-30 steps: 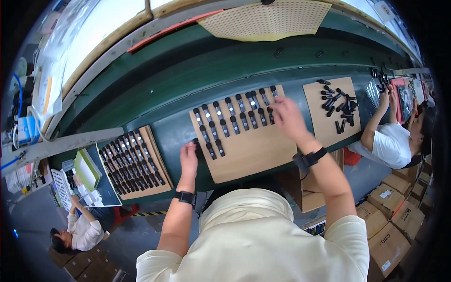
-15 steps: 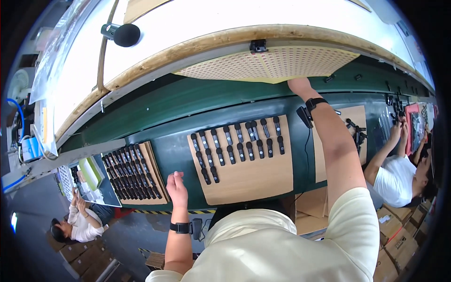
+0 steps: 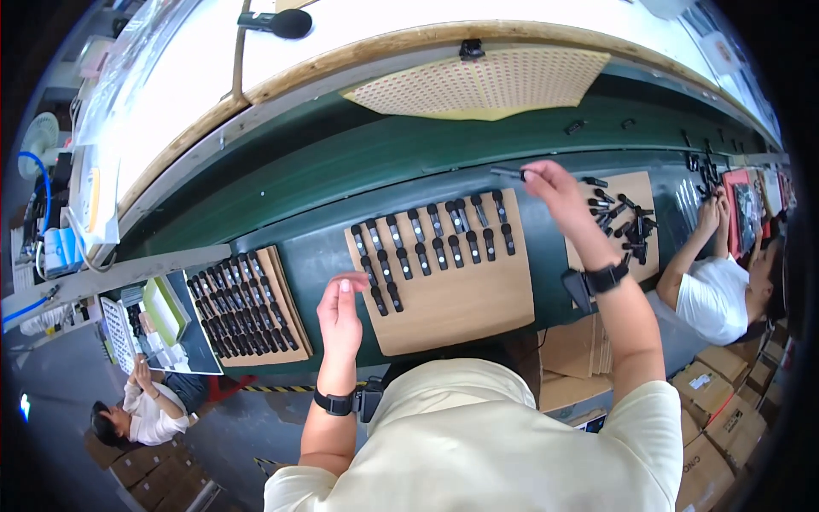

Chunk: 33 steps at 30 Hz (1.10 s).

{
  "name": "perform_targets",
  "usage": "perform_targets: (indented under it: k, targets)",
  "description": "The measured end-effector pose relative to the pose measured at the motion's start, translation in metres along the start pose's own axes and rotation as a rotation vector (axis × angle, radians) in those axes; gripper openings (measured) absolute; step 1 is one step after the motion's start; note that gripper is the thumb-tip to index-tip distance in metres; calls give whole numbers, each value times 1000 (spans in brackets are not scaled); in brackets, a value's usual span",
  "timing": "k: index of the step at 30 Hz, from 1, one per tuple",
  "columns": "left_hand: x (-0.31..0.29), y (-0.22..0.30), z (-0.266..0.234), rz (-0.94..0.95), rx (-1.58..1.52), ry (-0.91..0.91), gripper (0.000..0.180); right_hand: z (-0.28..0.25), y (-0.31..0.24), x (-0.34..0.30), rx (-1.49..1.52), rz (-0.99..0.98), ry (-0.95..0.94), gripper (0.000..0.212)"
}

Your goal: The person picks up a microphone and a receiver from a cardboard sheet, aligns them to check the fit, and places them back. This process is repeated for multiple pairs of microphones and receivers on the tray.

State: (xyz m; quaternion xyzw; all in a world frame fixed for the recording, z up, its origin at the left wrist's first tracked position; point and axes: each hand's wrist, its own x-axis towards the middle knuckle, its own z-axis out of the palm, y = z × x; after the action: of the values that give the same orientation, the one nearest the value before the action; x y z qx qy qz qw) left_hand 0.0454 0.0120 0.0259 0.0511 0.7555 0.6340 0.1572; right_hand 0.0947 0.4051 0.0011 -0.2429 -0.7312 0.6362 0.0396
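My right hand (image 3: 554,198) is closed on a small black microphone (image 3: 509,173) with a rounded dark head, held above the green bench behind the middle cardboard sheet (image 3: 461,311). On that sheet several like microphones (image 3: 417,224) lie in two rows, with a short third row at the left. My left hand (image 3: 339,316) hovers at the sheet's left edge, beside the microphones there; its fingers are loosely apart with nothing seen in them. A loose heap of black microphones (image 3: 631,224) lies on another cardboard sheet (image 3: 583,253) to the right.
At the left, a stack of cardboard (image 3: 294,328) bears packed rows of microphones. A dotted yellow sheet (image 3: 486,85) hangs from the white shelf's wooden edge (image 3: 358,55). A bigger black microphone (image 3: 288,24) lies up there. Other people (image 3: 717,290) work at both ends.
My right hand has come back from under the dotted sheet toward me, now showing a microphone in its fingers. My left hand has moved up and right to the middle sheet's edge.
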Motion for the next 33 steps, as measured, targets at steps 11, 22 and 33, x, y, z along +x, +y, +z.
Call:
perform_targets:
  k: [11,22,33]
  targets:
    - [-34,81,3,36,-168,-494,19,109,-91,-180,47,-329,-130,20]
    - [-67,94,-34,519,114,-511,27,162,-115,-234,149,-314,-96,27]
    - [-79,97,-53,625,57,-394,28,171,-145,-239,-267,-675,-91,33]
